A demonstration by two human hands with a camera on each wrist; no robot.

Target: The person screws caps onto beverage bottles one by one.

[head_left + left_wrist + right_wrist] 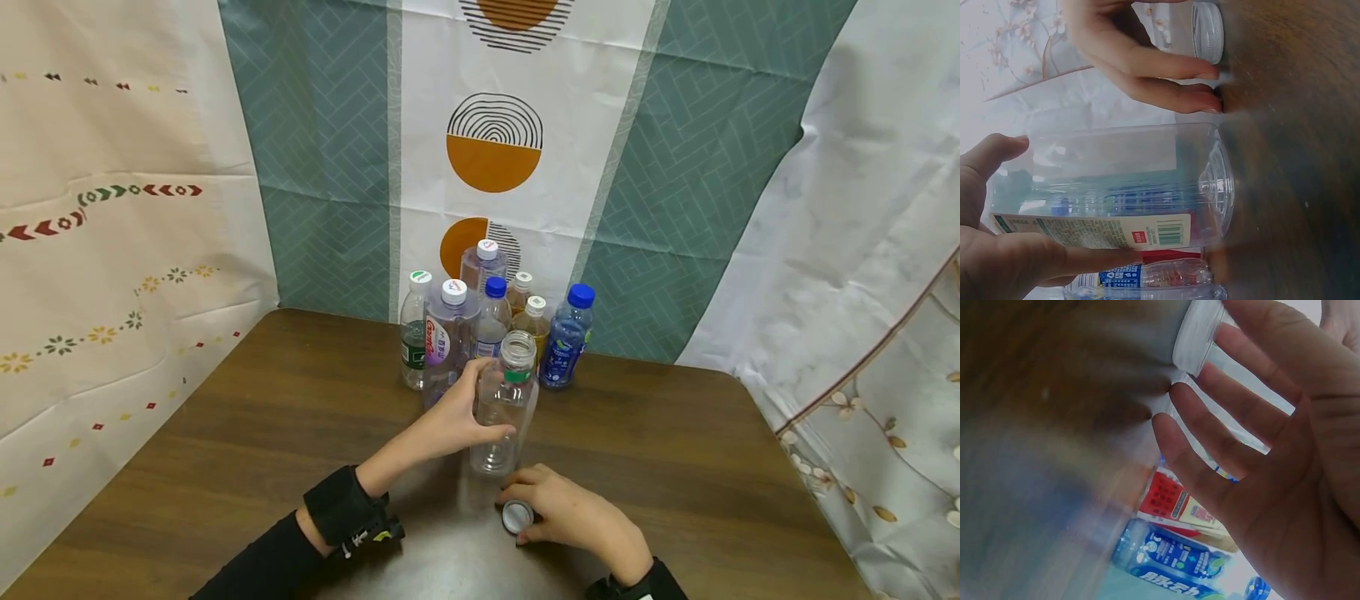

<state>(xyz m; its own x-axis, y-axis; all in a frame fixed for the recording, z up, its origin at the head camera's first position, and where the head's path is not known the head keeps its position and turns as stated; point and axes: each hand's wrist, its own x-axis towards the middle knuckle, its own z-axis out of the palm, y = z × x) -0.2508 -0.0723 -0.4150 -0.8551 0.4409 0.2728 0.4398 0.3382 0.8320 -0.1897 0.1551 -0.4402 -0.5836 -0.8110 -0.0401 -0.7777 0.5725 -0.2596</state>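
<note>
My left hand [457,421] grips a clear plastic bottle [497,421] round its body, thumb on the near side. The bottle stands upright and uncapped, its threaded mouth bare. A printed label with a barcode shows on it in the left wrist view. To the right, my right hand [558,508] is low at the tabletop, thumb and fingers round a pale bottle cap [517,517] that lies with its hollow side up. In the right wrist view the cap [1199,337] sits between thumb and forefinger, and the other fingertips reach down close to the wood.
Behind the held bottle stands a group of capped bottles: a large clear one [450,333], a green-labelled one [415,333], a blue-capped one [567,337] and several others. The brown wooden table [315,400] meets hanging patterned cloth [330,167] at the back.
</note>
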